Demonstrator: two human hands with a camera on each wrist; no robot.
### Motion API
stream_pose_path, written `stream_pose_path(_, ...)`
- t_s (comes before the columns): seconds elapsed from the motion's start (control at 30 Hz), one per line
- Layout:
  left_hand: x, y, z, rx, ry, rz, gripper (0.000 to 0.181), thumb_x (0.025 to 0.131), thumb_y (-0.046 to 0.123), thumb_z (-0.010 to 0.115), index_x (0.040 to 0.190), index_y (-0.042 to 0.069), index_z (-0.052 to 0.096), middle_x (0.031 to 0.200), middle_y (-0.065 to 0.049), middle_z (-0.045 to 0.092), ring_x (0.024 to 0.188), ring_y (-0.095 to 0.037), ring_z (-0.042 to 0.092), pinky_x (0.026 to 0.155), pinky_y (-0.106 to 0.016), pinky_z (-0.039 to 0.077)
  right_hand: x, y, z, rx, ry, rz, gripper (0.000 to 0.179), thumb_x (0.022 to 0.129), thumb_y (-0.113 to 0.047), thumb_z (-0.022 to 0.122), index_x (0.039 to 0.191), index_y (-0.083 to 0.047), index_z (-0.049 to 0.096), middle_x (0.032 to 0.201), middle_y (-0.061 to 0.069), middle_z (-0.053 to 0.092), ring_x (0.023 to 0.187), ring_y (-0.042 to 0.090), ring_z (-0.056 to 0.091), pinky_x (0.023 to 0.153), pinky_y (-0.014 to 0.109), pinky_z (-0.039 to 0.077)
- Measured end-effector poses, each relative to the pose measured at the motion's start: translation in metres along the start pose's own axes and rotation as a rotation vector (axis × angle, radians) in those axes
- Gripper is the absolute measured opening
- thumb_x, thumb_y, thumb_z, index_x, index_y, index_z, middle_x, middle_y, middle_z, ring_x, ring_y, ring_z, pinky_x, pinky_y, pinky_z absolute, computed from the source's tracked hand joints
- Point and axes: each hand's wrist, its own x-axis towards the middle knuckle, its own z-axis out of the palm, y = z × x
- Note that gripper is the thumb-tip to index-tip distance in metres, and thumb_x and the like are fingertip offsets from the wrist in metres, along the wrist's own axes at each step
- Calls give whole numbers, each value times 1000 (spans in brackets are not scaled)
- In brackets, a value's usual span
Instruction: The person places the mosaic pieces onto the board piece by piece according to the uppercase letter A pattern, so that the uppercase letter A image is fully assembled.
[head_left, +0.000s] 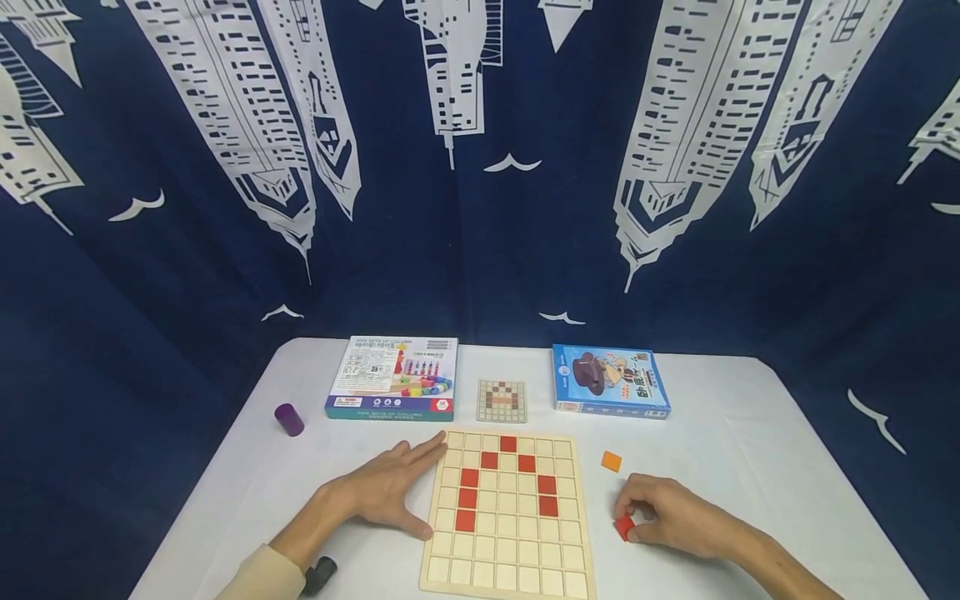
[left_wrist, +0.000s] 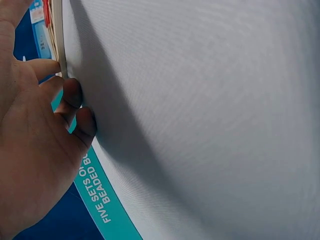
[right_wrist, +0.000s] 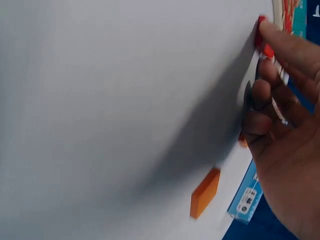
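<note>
A pale wooden grid board (head_left: 517, 527) lies at the front middle of the table, with several red square tiles (head_left: 467, 497) set in its cells in an arch-like pattern. My left hand (head_left: 386, 485) rests at the board's left edge, thumb and fingers spread and touching the rim. To the right of the board, my right hand (head_left: 671, 515) pinches a red tile (head_left: 624, 527) between thumb and fingers, low over the white tabletop. The held tile (right_wrist: 259, 34) also shows in the right wrist view. Just beyond that hand lies an orange tile (head_left: 611, 461).
Behind the board lies a small pattern card (head_left: 502, 402). A beaded-boxes game box (head_left: 393, 379) is at its left and a blue box (head_left: 611, 381) at its right. A purple cylinder (head_left: 288, 419) lies far left; a dark cylindrical object (head_left: 320, 575) sits by the left forearm.
</note>
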Motion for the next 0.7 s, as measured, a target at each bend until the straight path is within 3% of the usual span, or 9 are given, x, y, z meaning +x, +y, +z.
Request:
stream_pose_path(0.27,0,0,1,-1,-6,-8,125,65,78,75,162,20,22,170,8,8,108,-10,37,93,-32,43,8,-5,1,74,54,-2,19,83,-17,81,88,-26,66,78,-14,61,72,4,54,64,22,46)
stream_pose_path(0.47,0,0,1,2,-3,-9,125,65,78,75,162,20,22,170,7,9,111,-11,37,97,-35,43,15,-10,3,273,20,15,11,89,-21,77,94,-18,68,84,-5,68,73,11,61,66,24,53)
stream_pose_path(0.7,0,0,0,8,-4,-6,124,65,77,75,162,20,23,170,7,9,108,-9,37,93,-31,43,25,-20,11,509,-10,-16,13,92,-14,73,101,-6,68,87,9,69,72,24,68,68,34,59)
